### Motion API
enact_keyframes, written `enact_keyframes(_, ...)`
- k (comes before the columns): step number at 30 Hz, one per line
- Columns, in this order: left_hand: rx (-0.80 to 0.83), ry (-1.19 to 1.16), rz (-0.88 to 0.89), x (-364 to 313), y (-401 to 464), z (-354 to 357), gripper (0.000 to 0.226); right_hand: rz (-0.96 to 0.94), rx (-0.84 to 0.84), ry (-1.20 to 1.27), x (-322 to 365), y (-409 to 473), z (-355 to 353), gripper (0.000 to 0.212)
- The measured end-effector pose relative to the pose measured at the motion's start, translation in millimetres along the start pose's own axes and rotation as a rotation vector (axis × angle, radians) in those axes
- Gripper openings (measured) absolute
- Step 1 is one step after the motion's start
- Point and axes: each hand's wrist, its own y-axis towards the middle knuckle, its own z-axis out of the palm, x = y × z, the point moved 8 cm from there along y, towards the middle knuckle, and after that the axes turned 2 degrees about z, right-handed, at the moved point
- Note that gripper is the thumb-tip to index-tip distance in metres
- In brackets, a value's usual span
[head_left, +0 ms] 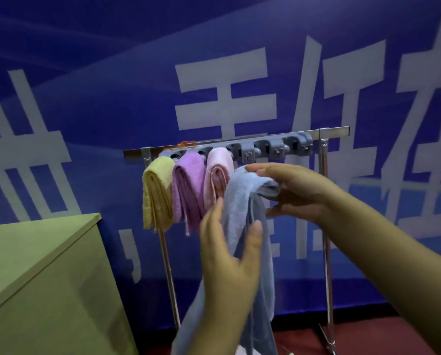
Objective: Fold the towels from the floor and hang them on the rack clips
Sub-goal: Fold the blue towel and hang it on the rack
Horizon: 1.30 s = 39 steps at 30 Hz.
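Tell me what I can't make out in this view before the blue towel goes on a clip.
- Head view: the next free clip is partly behind the blue towel.
- Clips holding the yellow towel, purple towel and pink towel are covered by them.
- The blue towel's lower end is cut off by the bottom edge.
- Left hand is motion-blurred; its grip is unclear.

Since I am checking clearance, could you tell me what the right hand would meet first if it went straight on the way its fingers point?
Probably the pink towel: the right hand, holding the blue towel, points left toward it. Depth is unclear.
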Motion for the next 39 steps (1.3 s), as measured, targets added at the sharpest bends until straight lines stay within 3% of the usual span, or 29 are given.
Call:
enact_keyframes(1,0.049,0.025,-0.004,4.3,-5.2,11.9,0.088,0.000,-0.003,0.058,-0.3,-1.9,0.0,0.025)
enact_keyframes(3,0.124,0.032,-0.038,14.1,-2.5,31.7,0.097,-0.006,-0.020,0.127,-0.8,-5.2,-0.6,0.023)
enact_keyframes(14,0.161,0.024,-0.161,26.5,24.9,85.9,0.068,-0.146,-0.238,0.226,26.6,1.4,-36.0,0.016)
enact_keyframes(22,0.278,-0.186,-0.207,28.1,62.5,111.5,0.064,-0.166,-0.264,0.411,47.4,27.5,-53.0,0.020)
enact_keyframes(25,0.224,-0.144,-0.185,28.7,80.2,108.4,0.053,-0.180,-0.258,0.450,64.0,40.8,-56.8,0.017)
enact_keyframes(30,0.107,-0.033,-0.166,29.5,110.0,111.9,0.062,-0.196,-0.180,0.447,91.2,74.9,-42.2,0.003)
enact_keyframes(35,0.040,0.008,-0.169,38.9,136.7,106.6,0.047,-0.189,-0.109,0.462,99.3,105.3,-37.7,0.007)
enact_keyframes(39,-0.047,0.117,-0.170,43.8,153.5,95.4,0.052,-0.212,-0.047,0.504,103.6,129.7,-43.9,0.010)
